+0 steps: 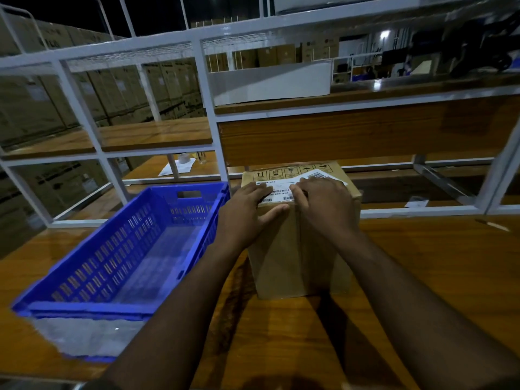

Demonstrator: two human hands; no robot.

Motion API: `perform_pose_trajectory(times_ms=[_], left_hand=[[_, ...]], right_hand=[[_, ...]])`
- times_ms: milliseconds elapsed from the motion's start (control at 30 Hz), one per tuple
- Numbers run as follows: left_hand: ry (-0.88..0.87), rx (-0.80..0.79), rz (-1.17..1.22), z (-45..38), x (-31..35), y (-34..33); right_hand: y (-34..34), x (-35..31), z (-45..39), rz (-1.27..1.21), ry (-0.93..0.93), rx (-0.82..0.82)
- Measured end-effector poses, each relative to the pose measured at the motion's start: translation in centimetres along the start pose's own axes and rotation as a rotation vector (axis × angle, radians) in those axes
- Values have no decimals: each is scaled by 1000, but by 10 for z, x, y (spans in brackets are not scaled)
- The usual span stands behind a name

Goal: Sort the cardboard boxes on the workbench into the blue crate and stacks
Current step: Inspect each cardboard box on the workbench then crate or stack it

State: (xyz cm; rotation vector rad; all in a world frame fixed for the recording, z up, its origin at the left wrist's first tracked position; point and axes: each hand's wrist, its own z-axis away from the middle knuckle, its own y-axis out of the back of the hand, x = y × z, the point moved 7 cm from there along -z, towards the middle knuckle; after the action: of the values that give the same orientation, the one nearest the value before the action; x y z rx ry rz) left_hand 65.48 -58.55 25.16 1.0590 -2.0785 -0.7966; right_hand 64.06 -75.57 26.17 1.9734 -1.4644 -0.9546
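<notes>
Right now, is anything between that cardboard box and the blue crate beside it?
Nothing visible. Both hands, left hand and right hand, rest on top of the cardboard box. The blue crate sits just to its left, nothing in it, with only bare workbench between them.

A glossy brown wooden workbench [422, 277] with a white metal frame [208, 102] carries a blue slotted plastic crate [135, 249] at the left. Just right of it, an upright brown cardboard box [292, 263] stands on the wood. Farther back on the surface lie a white paper sheet [176, 166] and a small paper scrap [416, 203].
</notes>
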Motion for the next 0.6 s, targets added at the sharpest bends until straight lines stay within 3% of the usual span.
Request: perform_pose_trajectory(times_ms=[333, 600], left_hand=[[63, 18, 63, 8, -10, -6], [227, 84, 340, 29, -21, -11]], right_hand=[[1, 37, 14, -69, -17, 132], [-14, 69, 54, -523, -265, 206]])
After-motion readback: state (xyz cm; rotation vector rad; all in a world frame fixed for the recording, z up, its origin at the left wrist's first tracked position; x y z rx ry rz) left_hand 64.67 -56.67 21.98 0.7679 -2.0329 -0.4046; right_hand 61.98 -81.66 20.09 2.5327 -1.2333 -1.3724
